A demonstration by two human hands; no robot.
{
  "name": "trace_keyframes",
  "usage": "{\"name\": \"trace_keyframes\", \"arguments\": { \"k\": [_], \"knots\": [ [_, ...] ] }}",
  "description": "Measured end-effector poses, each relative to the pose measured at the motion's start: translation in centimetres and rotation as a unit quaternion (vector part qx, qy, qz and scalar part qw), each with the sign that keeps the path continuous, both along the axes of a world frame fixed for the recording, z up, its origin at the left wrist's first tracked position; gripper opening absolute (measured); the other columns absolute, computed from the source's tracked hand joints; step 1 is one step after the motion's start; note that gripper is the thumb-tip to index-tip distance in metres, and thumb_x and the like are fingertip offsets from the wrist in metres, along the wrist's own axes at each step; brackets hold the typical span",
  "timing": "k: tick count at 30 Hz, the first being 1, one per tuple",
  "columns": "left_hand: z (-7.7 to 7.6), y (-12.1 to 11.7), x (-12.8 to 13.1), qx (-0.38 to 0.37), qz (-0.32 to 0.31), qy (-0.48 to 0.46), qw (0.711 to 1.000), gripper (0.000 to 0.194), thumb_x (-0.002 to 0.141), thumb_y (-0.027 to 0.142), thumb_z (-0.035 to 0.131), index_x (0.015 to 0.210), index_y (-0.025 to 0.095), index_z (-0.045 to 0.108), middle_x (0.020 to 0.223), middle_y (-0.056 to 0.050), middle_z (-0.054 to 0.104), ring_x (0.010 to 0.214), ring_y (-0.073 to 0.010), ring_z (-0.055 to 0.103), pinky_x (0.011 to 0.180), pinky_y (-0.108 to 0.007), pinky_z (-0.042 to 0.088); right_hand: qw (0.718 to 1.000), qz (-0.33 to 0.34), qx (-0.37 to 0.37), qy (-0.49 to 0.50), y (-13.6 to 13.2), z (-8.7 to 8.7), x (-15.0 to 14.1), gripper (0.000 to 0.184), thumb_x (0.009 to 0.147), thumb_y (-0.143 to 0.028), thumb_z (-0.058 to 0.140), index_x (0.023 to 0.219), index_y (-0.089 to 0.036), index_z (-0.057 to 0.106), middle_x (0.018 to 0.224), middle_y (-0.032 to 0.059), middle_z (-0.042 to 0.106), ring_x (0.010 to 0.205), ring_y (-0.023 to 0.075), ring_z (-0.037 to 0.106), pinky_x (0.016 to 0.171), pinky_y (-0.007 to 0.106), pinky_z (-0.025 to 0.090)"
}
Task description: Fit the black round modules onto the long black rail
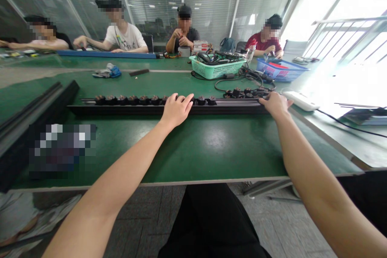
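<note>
A long black rail (130, 110) lies across the green table in front of me, with a row of round black socket modules (133, 100) standing along it. My left hand (177, 109) rests over the row right of its middle, fingers spread on the modules and covering a few of them. At the rail's right end is my right hand (277, 105), its fingers bent round the end; the fingertips are partly hidden. Just behind the rail, left of that hand, loose black modules (238, 92) sit in a pile.
More black rails (33, 125) lie at the left, near a blurred-out item (62, 149). Behind are a green basket (216, 67) of cables, a blue basket (281, 70) and a glove (109, 71). A white power strip (300, 100) lies at right. Several people sit opposite.
</note>
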State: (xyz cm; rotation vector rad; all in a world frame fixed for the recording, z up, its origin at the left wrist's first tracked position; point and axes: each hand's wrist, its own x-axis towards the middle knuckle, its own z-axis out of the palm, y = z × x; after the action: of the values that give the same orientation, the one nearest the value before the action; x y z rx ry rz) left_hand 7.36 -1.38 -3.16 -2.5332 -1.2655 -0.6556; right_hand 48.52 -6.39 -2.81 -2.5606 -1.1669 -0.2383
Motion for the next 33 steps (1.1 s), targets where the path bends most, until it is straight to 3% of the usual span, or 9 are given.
{"name": "trace_keyframes", "arguments": {
  "k": [16,25,33],
  "knots": [
    [0.1,0.0,0.0,-0.005,0.002,0.006,1.0,0.054,0.113,0.04,0.031,0.159,0.023,0.054,0.139,-0.014,0.073,0.14,-0.0372,0.053,0.118,-0.055,0.041,1.0,-0.011,-0.006,0.013,-0.1,0.1,-0.1,0.036,0.094,-0.045,0.066,0.116,-0.018,0.074,0.118,0.0217,0.074,0.114,0.0396,0.065,0.101,0.058,0.038],
    [-0.2,0.2,0.0,0.002,-0.002,-0.002,1.0,0.052,0.113,0.04,0.032,0.158,0.026,0.055,0.137,-0.011,0.074,0.14,-0.0357,0.053,0.119,-0.055,0.041,1.0,-0.024,0.0,0.002,-0.1,-0.1,0.0,0.034,0.094,-0.045,0.064,0.113,-0.018,0.074,0.112,0.0206,0.074,0.108,0.0381,0.065,0.098,0.059,0.039],
    [0.1,-0.1,0.1,-0.007,0.008,0.001,1.0,0.053,0.113,0.04,0.032,0.158,0.025,0.055,0.139,-0.012,0.073,0.141,-0.0368,0.052,0.119,-0.054,0.041,0.995,0.001,-0.091,0.041,0.4,1.2,0.3,0.047,0.104,-0.042,0.056,0.14,-0.012,0.058,0.139,0.0321,0.064,0.126,0.0402,0.058,0.102,0.055,0.034]
  ]
}}
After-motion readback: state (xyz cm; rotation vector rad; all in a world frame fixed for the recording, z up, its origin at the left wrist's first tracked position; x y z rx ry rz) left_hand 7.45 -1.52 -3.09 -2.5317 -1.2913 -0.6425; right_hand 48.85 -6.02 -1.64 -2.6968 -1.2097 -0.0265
